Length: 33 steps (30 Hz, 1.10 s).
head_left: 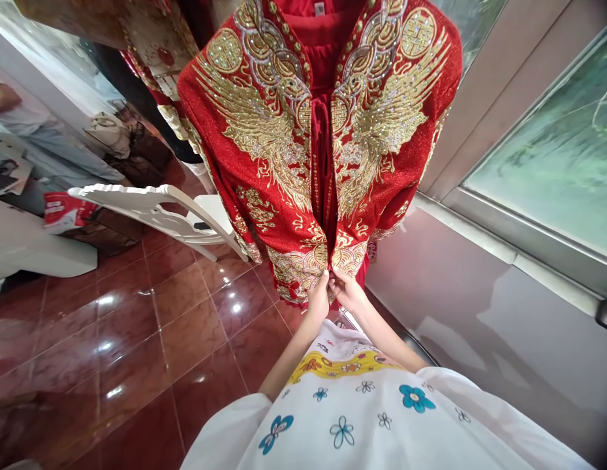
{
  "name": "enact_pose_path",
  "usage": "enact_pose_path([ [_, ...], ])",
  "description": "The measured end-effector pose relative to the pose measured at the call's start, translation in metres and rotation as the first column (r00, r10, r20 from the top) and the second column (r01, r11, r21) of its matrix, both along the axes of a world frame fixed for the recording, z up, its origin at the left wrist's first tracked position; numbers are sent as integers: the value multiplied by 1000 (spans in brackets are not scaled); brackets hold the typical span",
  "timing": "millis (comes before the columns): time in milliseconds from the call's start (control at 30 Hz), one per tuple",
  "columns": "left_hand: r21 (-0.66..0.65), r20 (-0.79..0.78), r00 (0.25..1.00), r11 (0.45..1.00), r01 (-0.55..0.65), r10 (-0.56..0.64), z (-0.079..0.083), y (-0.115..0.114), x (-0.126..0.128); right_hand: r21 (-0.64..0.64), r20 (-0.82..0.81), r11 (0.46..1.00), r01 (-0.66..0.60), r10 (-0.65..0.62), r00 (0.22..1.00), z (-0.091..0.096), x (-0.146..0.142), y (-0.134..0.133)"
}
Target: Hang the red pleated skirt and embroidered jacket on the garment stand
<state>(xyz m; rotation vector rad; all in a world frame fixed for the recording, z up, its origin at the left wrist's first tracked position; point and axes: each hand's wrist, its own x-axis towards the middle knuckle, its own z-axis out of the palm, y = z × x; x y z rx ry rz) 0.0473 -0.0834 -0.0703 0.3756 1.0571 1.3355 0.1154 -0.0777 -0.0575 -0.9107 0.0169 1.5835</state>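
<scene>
A red jacket (pixel 284 196) with gold embroidery and sparkling beads hangs upright in front of me. Its front edges part at the chest and come together near the hem. My left hand (pixel 319 297) pinches the lower front edge on one side, thumb up against the embroidered band. Close beside it, my right hand (pixel 346 288) grips the other front edge at the same height. The fingertips of both hands nearly meet, and the fastening between them is too small to make out. Under the jacket shows a red inner garment (pixel 327 32) with a thin tie hanging down.
A white chair (pixel 186 215) stands left of the jacket on glossy red tiles (pixel 196 326). Another embroidered garment (pixel 161 59) hangs behind. A person's arm (pixel 4 98), bags (pixel 110 134) and a white table (pixel 39 241) are farther left. Windows (pixel 543 143) and a wall (pixel 460 281) line the right.
</scene>
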Motion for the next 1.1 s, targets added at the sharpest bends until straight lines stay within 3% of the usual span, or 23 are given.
enact_pose_path([
  [233,8,91,996,1000,11,-12,11,10,6,-20,-47,999,31,-32,998,5,-4,-4],
  [367,-52,172,985,999,10,-1,17,11,4,-32,-71,999,-2,0,997,11,2,-6],
  [567,-19,150,988,1000,-25,28,37,-5,-1,15,10,1000,5,-5,1000,29,16,-15],
  [667,-6,53,998,999,34,-34,48,-15,-9,68,90,996,-54,48,995,45,21,-22],
  [767,-4,-194,974,993,120,-119,53,-17,-21,98,151,990,-98,83,985,59,25,-28],
  [867,6,-308,949,997,71,-65,55,-14,-33,125,234,987,-99,67,970,67,27,-33],
  [967,18,-197,979,998,61,-56,64,-14,-36,133,283,987,-87,46,958,75,27,-36],
  [1100,43,-44,999,999,27,-25,93,-20,-30,117,276,991,-71,36,961,93,21,-36],
])
